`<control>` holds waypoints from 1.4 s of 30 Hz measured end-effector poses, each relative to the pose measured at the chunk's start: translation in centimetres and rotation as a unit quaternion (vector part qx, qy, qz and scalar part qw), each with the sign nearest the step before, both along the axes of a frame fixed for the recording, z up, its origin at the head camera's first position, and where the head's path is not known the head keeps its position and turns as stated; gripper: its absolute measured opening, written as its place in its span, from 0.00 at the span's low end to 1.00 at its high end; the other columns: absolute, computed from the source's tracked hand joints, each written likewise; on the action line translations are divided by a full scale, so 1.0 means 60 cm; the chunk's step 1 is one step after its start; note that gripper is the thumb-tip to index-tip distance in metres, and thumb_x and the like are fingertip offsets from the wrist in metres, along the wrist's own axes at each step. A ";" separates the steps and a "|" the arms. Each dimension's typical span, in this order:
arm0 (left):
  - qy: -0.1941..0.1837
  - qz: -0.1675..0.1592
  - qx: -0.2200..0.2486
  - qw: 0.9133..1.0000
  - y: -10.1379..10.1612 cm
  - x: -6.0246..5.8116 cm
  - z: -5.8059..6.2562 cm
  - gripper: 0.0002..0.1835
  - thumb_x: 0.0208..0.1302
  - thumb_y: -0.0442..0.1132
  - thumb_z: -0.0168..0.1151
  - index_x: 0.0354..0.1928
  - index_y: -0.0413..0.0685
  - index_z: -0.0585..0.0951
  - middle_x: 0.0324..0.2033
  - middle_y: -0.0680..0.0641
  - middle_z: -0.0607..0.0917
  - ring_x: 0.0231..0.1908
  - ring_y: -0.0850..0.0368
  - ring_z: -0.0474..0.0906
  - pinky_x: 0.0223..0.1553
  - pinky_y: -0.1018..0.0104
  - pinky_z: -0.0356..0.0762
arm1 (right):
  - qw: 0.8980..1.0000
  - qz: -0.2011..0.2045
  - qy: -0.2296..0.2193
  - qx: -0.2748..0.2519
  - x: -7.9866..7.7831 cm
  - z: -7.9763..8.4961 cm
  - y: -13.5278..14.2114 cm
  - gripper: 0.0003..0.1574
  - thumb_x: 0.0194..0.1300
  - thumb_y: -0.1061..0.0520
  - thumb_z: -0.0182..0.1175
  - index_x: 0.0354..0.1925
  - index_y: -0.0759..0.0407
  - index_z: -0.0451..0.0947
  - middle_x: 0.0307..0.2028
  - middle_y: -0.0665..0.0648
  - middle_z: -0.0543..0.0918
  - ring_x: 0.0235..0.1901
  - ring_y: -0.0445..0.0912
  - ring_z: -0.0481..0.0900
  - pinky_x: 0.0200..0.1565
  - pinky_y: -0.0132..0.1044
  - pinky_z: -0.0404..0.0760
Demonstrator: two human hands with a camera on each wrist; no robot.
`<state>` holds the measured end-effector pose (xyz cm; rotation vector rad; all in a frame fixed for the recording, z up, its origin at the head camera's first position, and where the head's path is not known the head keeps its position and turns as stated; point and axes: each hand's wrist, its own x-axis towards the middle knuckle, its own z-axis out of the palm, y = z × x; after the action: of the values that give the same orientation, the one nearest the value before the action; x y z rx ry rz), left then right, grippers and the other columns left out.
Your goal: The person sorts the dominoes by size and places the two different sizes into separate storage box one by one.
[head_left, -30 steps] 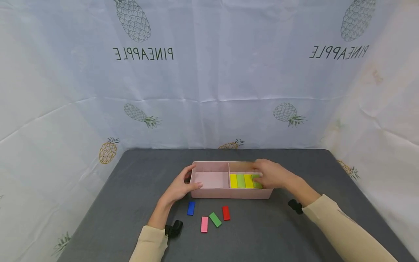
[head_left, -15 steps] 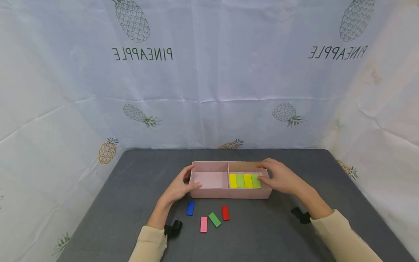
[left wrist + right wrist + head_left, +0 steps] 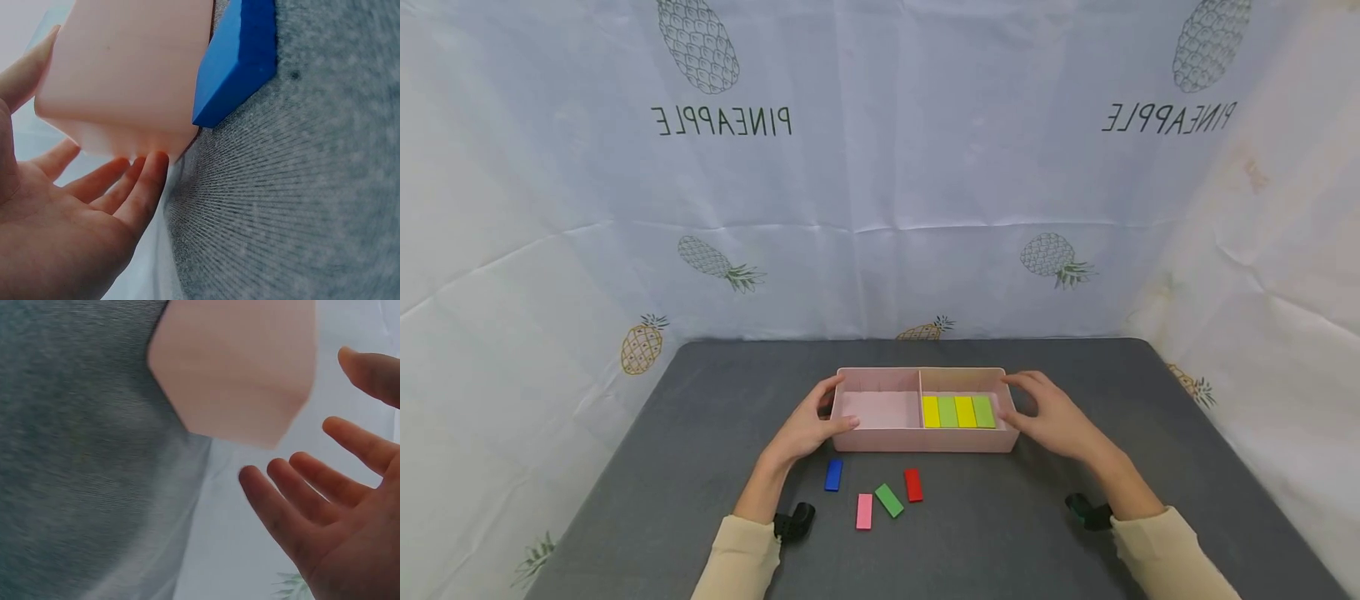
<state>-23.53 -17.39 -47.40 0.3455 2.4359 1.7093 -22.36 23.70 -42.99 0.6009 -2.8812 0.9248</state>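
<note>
- Head view: left hand is gripping the nine-o'clock end of the pink rectangular plastic box, probably steadying it.
- Right hand, loose-fingered, is hovering at three o'clock.

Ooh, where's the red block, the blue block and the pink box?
Red block [image 3: 913, 485]: head view, middle of its top.
Blue block [image 3: 833, 475]: head view, middle of its top.
Pink box [image 3: 922, 441]: head view, its near outer wall.

One box holds two yellow blocks and two light-green blocks. In front of the box lie one blue block, one pink block, one green block and one red block. Two hands flank it.
</note>
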 end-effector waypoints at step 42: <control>0.024 0.016 -0.081 0.996 0.001 0.009 0.011 0.47 0.62 0.53 0.72 0.78 0.50 0.61 0.75 0.42 0.63 0.68 0.37 0.67 0.61 0.41 0.73 | 0.986 -0.024 -0.115 -0.121 -0.003 -0.057 0.011 0.46 0.71 0.43 0.63 0.77 0.61 0.59 0.72 0.68 0.65 0.65 0.67 0.70 0.55 0.63 0.76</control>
<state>-22.97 -17.33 -46.72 0.3327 2.6069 1.5173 -22.54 24.37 -46.44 0.4274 -2.8924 1.3952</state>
